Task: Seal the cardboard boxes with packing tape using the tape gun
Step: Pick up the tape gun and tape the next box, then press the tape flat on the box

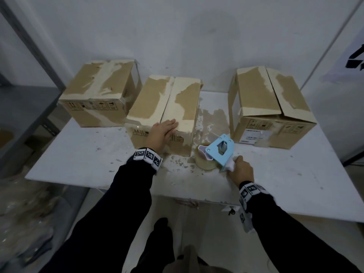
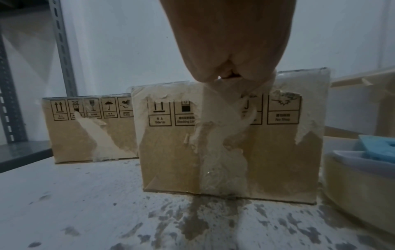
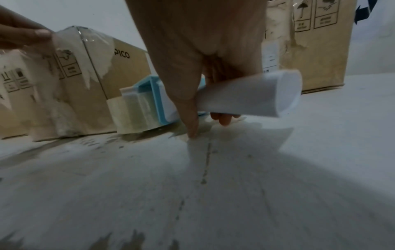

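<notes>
Head view: the left hand (image 1: 164, 131) lies flat, fingers straight, on the near top edge of the middle box (image 1: 165, 113), mid-bench. The right hand (image 1: 240, 170) is clamped on the handle of the tape gun (image 1: 218, 152), which rests on the bench near its front edge. If that flat palm lifts, the flaps may gape.

Left wrist: old torn tape on the box front (image 2: 230, 143) could stop new tape bonding.

Right wrist: the fingers (image 3: 224, 118) wrap the handle (image 3: 252, 94); the gun could snag on lifting.

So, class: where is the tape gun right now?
In the head view the tape gun rests on the white table, between the middle box and right box, gripped by the right hand.
</notes>
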